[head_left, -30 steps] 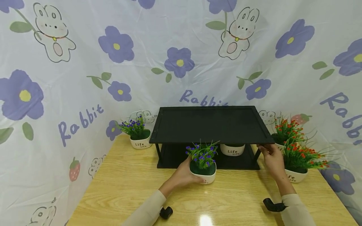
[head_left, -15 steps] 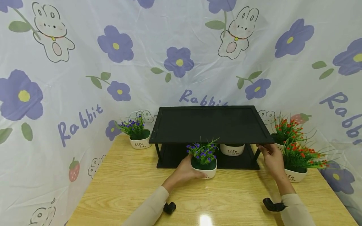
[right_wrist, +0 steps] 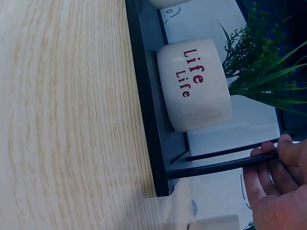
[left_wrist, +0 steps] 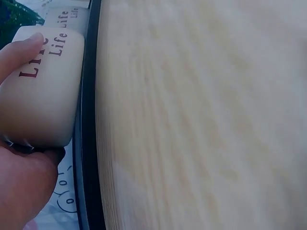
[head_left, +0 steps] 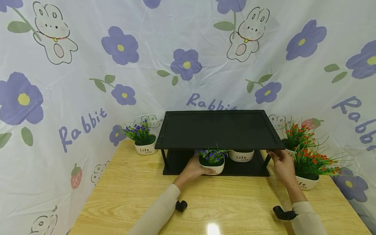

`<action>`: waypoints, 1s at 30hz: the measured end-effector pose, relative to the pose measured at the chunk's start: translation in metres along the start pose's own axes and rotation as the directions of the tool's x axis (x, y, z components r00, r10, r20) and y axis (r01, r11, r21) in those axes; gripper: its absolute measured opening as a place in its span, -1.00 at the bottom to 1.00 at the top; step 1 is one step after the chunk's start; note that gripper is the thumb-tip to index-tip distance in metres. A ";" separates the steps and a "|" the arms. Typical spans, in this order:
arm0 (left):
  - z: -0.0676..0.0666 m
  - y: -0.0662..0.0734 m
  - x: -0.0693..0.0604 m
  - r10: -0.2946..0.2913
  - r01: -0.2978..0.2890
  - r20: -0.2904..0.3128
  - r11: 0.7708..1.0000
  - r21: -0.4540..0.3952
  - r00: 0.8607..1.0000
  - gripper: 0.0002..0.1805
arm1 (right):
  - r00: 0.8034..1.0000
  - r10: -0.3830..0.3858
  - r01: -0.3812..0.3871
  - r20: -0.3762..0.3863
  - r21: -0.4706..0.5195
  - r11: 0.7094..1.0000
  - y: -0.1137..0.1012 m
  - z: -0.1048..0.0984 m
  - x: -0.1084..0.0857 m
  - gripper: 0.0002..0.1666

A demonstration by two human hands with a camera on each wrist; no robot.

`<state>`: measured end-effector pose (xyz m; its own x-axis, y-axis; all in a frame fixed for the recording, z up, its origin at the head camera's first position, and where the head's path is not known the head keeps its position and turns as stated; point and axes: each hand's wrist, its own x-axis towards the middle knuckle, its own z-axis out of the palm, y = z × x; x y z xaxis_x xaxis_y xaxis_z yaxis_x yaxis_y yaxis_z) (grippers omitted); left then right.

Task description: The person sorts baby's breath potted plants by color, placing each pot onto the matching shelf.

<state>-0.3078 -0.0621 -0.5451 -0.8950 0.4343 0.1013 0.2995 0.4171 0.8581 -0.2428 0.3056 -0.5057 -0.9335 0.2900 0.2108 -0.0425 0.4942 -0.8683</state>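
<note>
My left hand (head_left: pixel 194 168) grips a white pot (head_left: pixel 215 169) of purple flowers at the front opening of a black two-level shelf (head_left: pixel 217 129); in the left wrist view the thumb lies on the lettered side of the held pot (left_wrist: pixel 53 96). Another white "Life" pot (head_left: pixel 241 156) stands on the lower board to its right, its plant mostly hidden by the top board. At the shelf's right front, my right hand (head_left: pixel 284 166) holds the post under the top board; in the right wrist view its fingers curl round the black post (right_wrist: pixel 220 167).
A purple-flowered pot (head_left: pixel 146 149) stands left of the shelf on the wooden table (head_left: pixel 123 195). Two red-flowered pots stand at the right, the nearer pot (head_left: pixel 306 182) beside my right forearm. A patterned cloth (head_left: pixel 158 32) hangs behind.
My left hand has moved the purple-flowered pot away from the table's front and into the shelf opening, its flowers now partly under the top board. My right hand has stayed on the post.
</note>
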 end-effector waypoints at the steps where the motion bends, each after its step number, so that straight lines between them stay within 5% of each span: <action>1: 0.000 0.001 0.002 -0.006 0.006 -0.002 1.000 -0.008 1.000 0.11 | 1.000 0.001 -0.001 0.000 0.001 1.000 0.000 0.000 0.000 -0.52; 14: 0.002 -0.001 0.030 -0.008 -0.002 -0.097 0.995 -0.099 0.995 0.19 | 1.000 0.023 -0.023 0.011 0.008 1.000 0.000 0.000 0.000 -0.47; 25: 0.008 0.000 0.046 -0.089 0.076 -0.116 0.990 -0.117 0.989 0.25 | 1.000 0.010 -0.010 0.011 0.008 1.000 0.000 0.000 -0.002 -0.49; 30: 0.009 0.002 0.053 -0.144 0.137 -0.118 0.989 -0.063 0.983 0.24 | 1.000 0.012 -0.012 0.006 0.004 1.000 0.000 0.001 -0.001 -0.49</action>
<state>-0.3521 -0.0312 -0.5427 -0.9615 0.2725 0.0358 0.1528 0.4216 0.8938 -0.2426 0.3046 -0.5060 -0.9362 0.2906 0.1976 -0.0329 0.4874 -0.8726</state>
